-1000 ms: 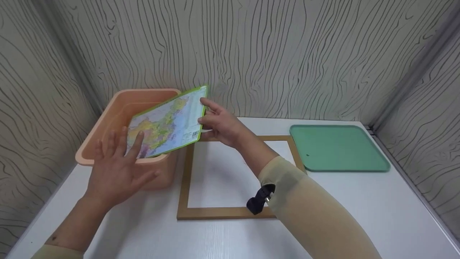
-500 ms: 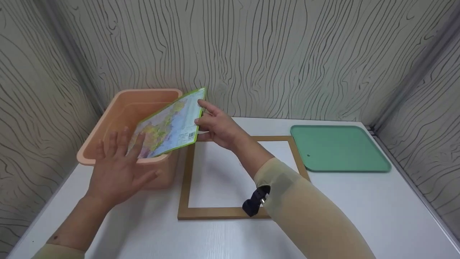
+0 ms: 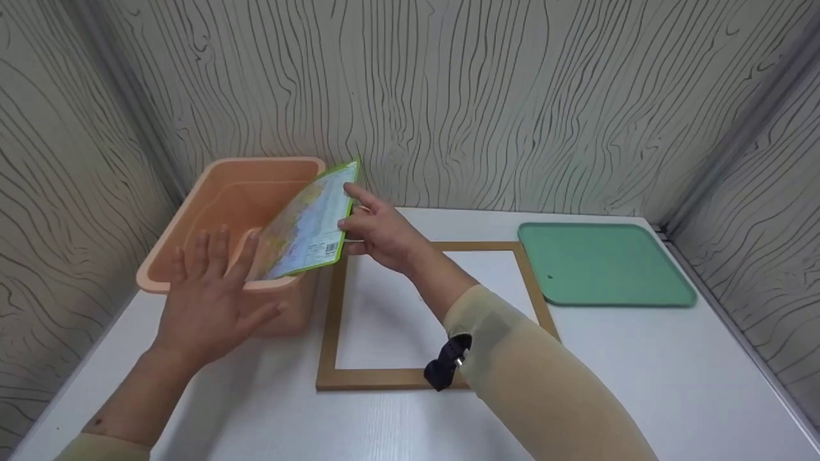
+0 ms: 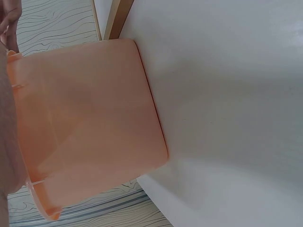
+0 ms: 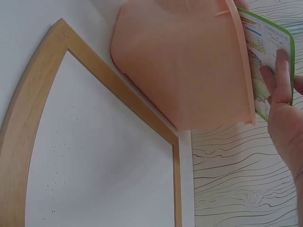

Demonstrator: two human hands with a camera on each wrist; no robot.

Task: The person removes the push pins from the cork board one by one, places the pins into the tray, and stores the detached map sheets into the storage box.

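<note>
Two hands worked at the peach plastic bin. My right hand pinched the near right edge of the green-bordered map board, thumb beneath and fingers laid flat on its printed face, so that the board tilted steeply, its far corner raised and its low end dipping inside the bin's rim. I judged the tilt served to let the wide board pass the rim edgewise. My left hand hovered just before the bin's near wall, fingers spread and straight, gripping nothing; whether the fingertips touched the board's low corner could not be told. The open palm seemed placed to steady or guide that lower end. In the left wrist view the bin's outer wall filled most of the picture. Beside my right fingers, toward my body, an empty wooden frame lay flat on the white tabletop, its left rail just beside the bin. Well apart on the right of those fingers lay a green tray.
</note>
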